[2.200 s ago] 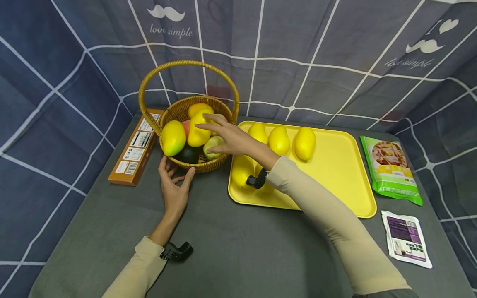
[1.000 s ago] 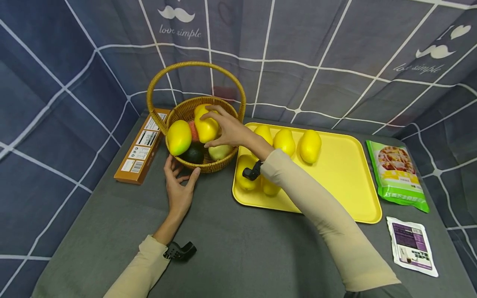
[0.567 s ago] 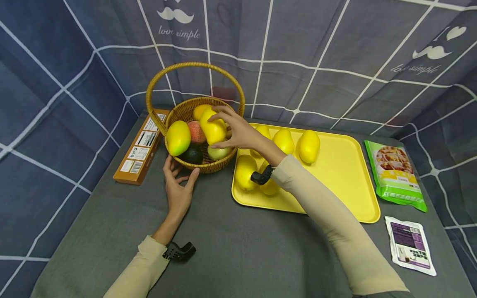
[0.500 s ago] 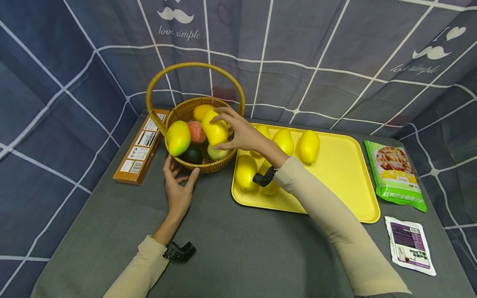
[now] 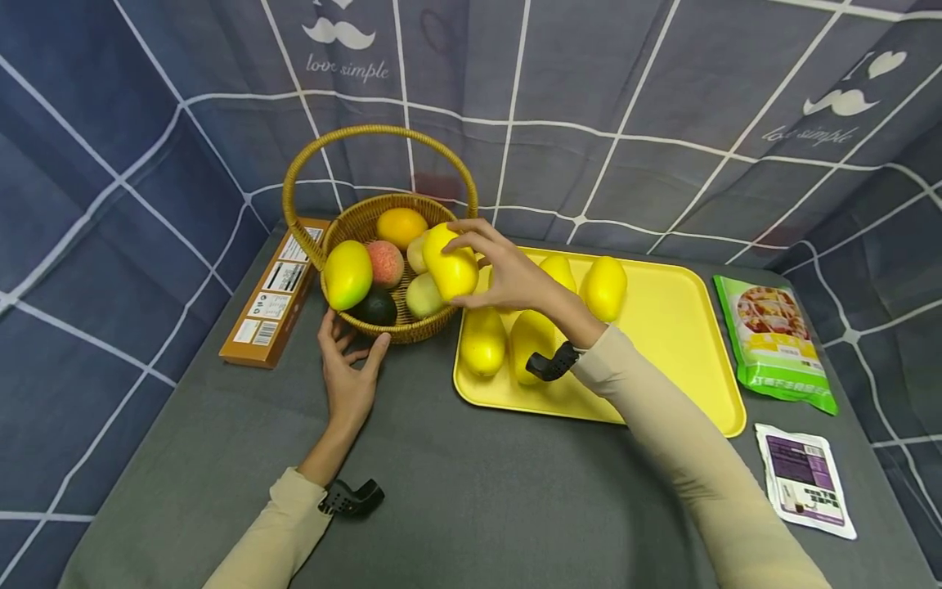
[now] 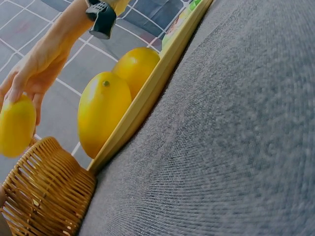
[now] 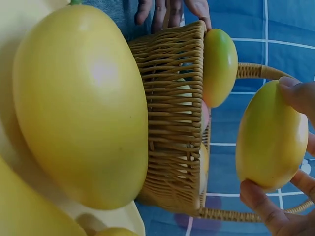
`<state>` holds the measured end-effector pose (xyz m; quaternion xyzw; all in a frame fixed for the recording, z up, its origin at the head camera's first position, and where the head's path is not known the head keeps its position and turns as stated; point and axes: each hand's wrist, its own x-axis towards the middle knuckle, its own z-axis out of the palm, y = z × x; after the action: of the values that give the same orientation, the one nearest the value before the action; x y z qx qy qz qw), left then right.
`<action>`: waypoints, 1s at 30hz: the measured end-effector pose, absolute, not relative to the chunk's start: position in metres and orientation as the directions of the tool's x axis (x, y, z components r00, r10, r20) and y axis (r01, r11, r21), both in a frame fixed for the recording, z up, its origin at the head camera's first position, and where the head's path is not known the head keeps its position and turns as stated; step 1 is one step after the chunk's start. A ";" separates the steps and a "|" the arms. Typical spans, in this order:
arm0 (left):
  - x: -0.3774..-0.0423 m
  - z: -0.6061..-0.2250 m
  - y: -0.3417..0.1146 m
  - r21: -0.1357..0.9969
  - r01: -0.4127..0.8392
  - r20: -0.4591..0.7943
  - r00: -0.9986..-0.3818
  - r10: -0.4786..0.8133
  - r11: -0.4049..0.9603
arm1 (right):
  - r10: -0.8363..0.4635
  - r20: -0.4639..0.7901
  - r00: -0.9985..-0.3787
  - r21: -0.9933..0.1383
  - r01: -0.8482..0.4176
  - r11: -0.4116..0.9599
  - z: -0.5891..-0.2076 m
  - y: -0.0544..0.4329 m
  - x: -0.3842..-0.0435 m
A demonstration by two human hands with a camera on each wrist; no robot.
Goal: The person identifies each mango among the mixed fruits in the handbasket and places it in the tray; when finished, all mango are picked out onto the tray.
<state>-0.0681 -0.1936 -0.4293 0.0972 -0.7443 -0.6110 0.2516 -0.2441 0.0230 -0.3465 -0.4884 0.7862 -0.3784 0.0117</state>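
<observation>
In the head view my right hand [image 5: 515, 274] grips a yellow mango [image 5: 450, 263] above the right rim of a wicker basket [image 5: 415, 331]. Fingers and thumb press its opposite sides in the right wrist view. My left hand [image 5: 349, 380] rests against the basket's front left outside, thumb and fingers spread along the wall. Inside lie a yellow-green mango [image 5: 348, 274], a pinkish peach [image 5: 386, 263], a dark avocado [image 5: 375, 308], an orange-yellow fruit [image 5: 401, 227] and two pale green fruits, one of them [image 5: 424, 295] at the front.
Right of the basket is a yellow tray [image 5: 677, 352] with several yellow mangoes [image 5: 482, 343]. A brown box [image 5: 274, 298] lies left of the basket. A green food packet [image 5: 773, 339] and a white-purple pouch [image 5: 805, 483] lie at the right. A checked curtain hangs behind.
My right hand has carried the mango from over the basket's middle rightward to its right rim, uncovering the peach and pale fruits. My left hand stays at the basket.
</observation>
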 end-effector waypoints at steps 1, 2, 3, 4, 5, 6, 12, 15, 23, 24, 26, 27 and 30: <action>-0.068 -0.430 -0.194 0.959 0.163 0.255 -0.855 -0.452 0.233 | -0.775 0.355 -0.523 -0.603 -0.762 0.238 -0.346 0.026 -0.243; -0.068 -0.430 -0.194 0.959 0.162 0.254 -0.855 -0.453 0.232 | -0.773 0.360 -0.523 -0.597 -0.766 0.240 -0.346 0.028 -0.242; -0.068 -0.430 -0.194 0.959 0.163 0.254 -0.855 -0.453 0.230 | -0.770 0.367 -0.522 -0.594 -0.769 0.238 -0.346 0.031 -0.241; -0.067 -0.430 -0.194 0.959 0.163 0.254 -0.855 -0.452 0.230 | -0.766 0.375 -0.523 -0.591 -0.771 0.237 -0.345 0.034 -0.240; -0.067 -0.430 -0.194 0.959 0.163 0.254 -0.855 -0.451 0.231 | -0.761 0.382 -0.525 -0.593 -0.770 0.233 -0.345 0.037 -0.238; -0.067 -0.430 -0.193 0.959 0.162 0.253 -0.856 -0.450 0.231 | -0.756 0.390 -0.525 -0.594 -0.771 0.229 -0.345 0.040 -0.236; -0.068 -0.429 -0.192 0.959 0.163 0.256 -0.855 -0.452 0.233 | -0.737 0.422 -0.528 -0.594 -0.775 0.215 -0.345 0.057 -0.228; -0.068 -0.429 -0.192 0.958 0.168 0.260 -0.851 -0.455 0.233 | -0.728 0.429 -0.535 -0.588 -0.777 0.225 -0.345 0.064 -0.225; -0.068 -0.429 -0.192 0.955 0.169 0.267 -0.851 -0.453 0.245 | -0.707 0.397 -0.585 -0.583 -0.756 0.298 -0.351 0.092 -0.214; -0.068 -0.429 -0.192 0.954 0.169 0.268 -0.850 -0.453 0.246 | -0.703 0.396 -0.591 -0.582 -0.753 0.306 -0.351 0.096 -0.213; -0.068 -0.429 -0.192 0.954 0.168 0.267 -0.850 -0.453 0.247 | -0.691 0.404 -0.599 -0.574 -0.754 0.318 -0.353 0.104 -0.209; -0.068 -0.429 -0.192 0.955 0.168 0.266 -0.851 -0.453 0.246 | -0.685 0.411 -0.602 -0.569 -0.756 0.323 -0.354 0.108 -0.207; -0.068 -0.428 -0.191 0.956 0.164 0.263 -0.850 -0.457 0.245 | -0.671 0.425 -0.608 -0.560 -0.759 0.332 -0.356 0.119 -0.203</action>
<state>-0.0679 -0.1913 -0.4282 0.0981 -0.7463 -0.6066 0.2558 -0.2033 0.1190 -0.3557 -0.4391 0.8141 -0.3755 -0.0582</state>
